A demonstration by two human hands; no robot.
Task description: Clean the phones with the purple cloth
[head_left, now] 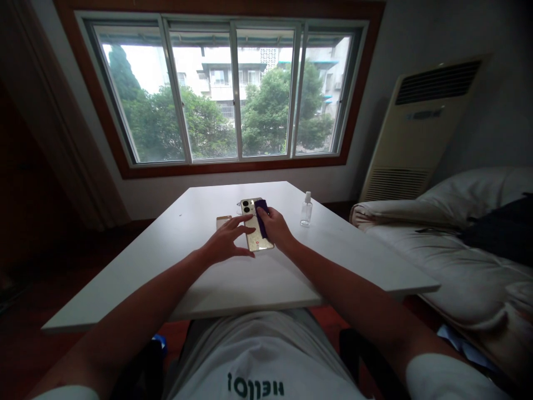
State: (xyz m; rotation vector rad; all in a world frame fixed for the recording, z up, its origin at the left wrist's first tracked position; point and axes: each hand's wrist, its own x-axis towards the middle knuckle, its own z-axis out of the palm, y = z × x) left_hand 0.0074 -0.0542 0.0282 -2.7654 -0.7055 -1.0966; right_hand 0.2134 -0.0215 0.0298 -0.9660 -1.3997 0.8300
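Note:
A gold phone [253, 228] lies face down on the white table [250, 278], its camera end pointing away from me. My left hand [228, 240] rests beside it with fingers spread, the fingertips touching the phone's left edge. My right hand [275, 226] presses a small dark purple cloth [262, 211] against the phone's right side, fingers closed on the cloth. A second flat gold-edged item [224, 220] lies just left of the phone, partly hidden by my left hand.
A small clear spray bottle [306, 209] stands on the table to the right of the phone. A bed with white bedding [458, 244] is on the right, a standing air conditioner [420, 128] behind it, and a wide window [233, 89] ahead.

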